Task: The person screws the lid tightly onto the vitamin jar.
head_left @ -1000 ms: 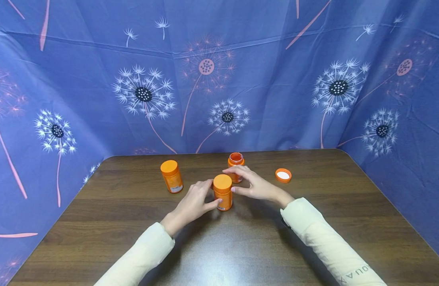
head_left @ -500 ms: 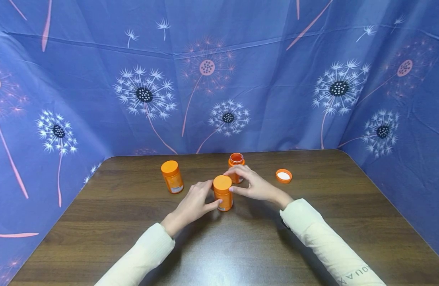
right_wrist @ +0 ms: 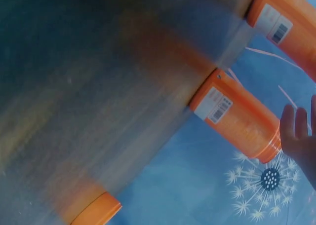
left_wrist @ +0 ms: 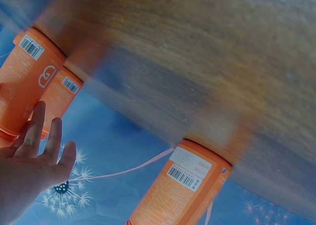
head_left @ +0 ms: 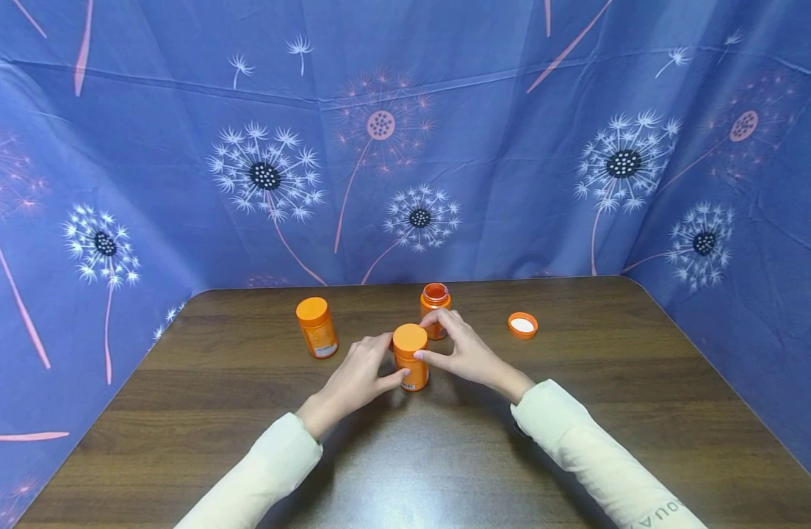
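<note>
In the middle of the table an upright orange pill bottle (head_left: 415, 365) stands between both hands. My left hand (head_left: 354, 376) holds its body from the left, thumb on the near side and fingers at the far side. In the left wrist view, fairly straight fingers lie beside the bottle (left_wrist: 24, 82). From the right, my right hand (head_left: 468, 354) pinches the bottle's orange cap (head_left: 410, 337) between thumb and forefinger. Just behind is an uncapped orange bottle (head_left: 435, 297), partly hidden by my right hand; the right wrist view shows its threaded neck (right_wrist: 269, 150).
A second capped orange bottle (head_left: 317, 328) stands to the left. At the right, a loose orange cap (head_left: 523, 325) lies with its white inside facing up. The brown wooden table (head_left: 405, 470) ends at a blue dandelion-print cloth (head_left: 485, 176) behind.
My right hand has shifted slightly left and nearer, its thumb and forefinger now further round the cap. My left hand and the bottles have stayed in place.
</note>
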`<action>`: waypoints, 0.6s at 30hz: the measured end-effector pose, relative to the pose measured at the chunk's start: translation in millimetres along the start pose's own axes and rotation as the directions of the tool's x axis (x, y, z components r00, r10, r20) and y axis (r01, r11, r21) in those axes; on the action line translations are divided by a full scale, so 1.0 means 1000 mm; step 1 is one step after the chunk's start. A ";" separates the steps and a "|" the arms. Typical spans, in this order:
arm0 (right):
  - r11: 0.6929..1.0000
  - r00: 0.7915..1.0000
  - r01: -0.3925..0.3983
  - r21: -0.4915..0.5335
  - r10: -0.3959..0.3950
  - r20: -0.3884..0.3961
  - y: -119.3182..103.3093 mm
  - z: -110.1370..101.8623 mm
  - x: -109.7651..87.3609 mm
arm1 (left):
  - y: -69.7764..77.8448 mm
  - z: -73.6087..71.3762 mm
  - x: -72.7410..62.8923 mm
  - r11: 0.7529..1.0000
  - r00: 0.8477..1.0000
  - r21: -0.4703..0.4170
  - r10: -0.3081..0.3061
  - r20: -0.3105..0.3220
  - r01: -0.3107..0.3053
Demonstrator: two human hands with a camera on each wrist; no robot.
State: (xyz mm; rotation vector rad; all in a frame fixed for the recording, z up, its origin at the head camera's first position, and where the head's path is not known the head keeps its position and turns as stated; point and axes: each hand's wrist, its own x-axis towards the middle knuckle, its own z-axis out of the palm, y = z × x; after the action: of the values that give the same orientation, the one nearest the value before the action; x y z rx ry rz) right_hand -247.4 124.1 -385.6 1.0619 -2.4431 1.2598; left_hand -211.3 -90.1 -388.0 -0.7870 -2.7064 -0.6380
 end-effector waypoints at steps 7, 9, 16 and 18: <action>0.999 0.996 0.035 -0.032 -0.038 -0.075 -0.001 0.005 0.000 | -0.001 0.000 0.000 1.000 1.000 -0.004 0.000 0.004 0.000; 0.998 0.996 0.041 -0.037 -0.044 -0.081 -0.001 0.006 0.000 | -0.001 0.000 0.000 1.000 1.000 -0.005 0.003 0.002 -0.003; 0.997 0.997 0.056 -0.049 -0.058 -0.054 0.002 0.003 0.002 | -0.002 0.000 0.000 1.000 1.000 -0.011 0.010 0.003 -0.010; 0.998 0.998 0.050 -0.035 -0.051 -0.030 0.002 0.000 0.003 | -0.002 0.000 0.000 1.000 1.000 -0.013 0.009 0.003 -0.009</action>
State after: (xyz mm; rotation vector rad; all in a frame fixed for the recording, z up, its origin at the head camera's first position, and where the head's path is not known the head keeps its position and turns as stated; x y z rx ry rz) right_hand -250.7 123.4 -385.5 1.0801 -2.3911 1.2052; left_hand -212.6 -91.7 -389.2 -0.8035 -2.7023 -0.6533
